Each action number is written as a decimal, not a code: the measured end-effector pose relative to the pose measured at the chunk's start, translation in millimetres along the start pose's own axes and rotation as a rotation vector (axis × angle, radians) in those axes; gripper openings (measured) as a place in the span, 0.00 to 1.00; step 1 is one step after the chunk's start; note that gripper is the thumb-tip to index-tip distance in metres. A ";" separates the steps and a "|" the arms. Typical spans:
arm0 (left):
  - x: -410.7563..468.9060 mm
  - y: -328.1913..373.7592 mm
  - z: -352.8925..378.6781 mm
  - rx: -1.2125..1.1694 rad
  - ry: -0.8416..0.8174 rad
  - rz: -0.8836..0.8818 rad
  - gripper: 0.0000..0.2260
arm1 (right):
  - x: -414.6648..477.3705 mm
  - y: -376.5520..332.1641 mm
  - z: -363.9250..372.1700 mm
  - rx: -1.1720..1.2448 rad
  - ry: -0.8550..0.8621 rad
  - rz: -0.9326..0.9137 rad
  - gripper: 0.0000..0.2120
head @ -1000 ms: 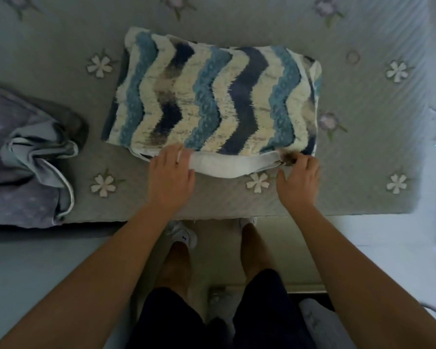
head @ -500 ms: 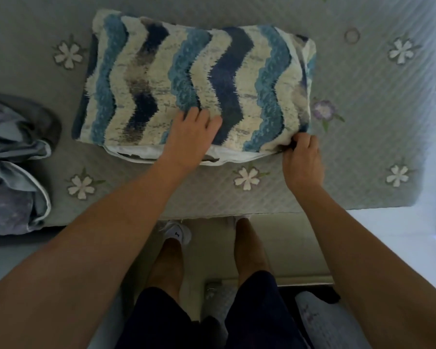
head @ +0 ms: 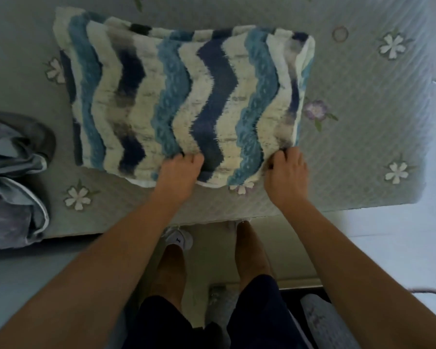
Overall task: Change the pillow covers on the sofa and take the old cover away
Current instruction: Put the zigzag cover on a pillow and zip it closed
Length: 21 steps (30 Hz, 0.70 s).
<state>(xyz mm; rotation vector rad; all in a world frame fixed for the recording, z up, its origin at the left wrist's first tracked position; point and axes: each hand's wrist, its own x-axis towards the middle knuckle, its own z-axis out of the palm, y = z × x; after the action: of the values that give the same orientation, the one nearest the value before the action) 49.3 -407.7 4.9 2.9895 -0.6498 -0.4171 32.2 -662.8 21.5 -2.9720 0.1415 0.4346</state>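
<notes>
The zigzag pillow [head: 181,96] lies flat on the quilted sofa seat [head: 363,147], close to its near edge. Your left hand [head: 180,172] has its fingers curled into the pillow's near edge. Your right hand [head: 286,175] pinches its near right corner. A crumpled grey cover [head: 13,177] lies to the left, apart from the pillow.

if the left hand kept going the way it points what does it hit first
The pillow: the left hand holds its near edge, so it would press into its striped top. Past the pillow, only the quilted sofa seat shows, though depth is unclear.
</notes>
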 end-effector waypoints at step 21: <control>110.7 -113.6 -49.2 -0.099 -0.255 -0.288 0.28 | 93.6 -78.4 -11.2 -0.115 -0.126 -0.319 0.39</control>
<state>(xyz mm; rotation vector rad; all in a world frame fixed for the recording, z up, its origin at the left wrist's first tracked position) 205.1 -350.5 12.1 2.9654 -0.1989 -0.8304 133.4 -594.0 14.3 -2.9869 -0.3762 0.6012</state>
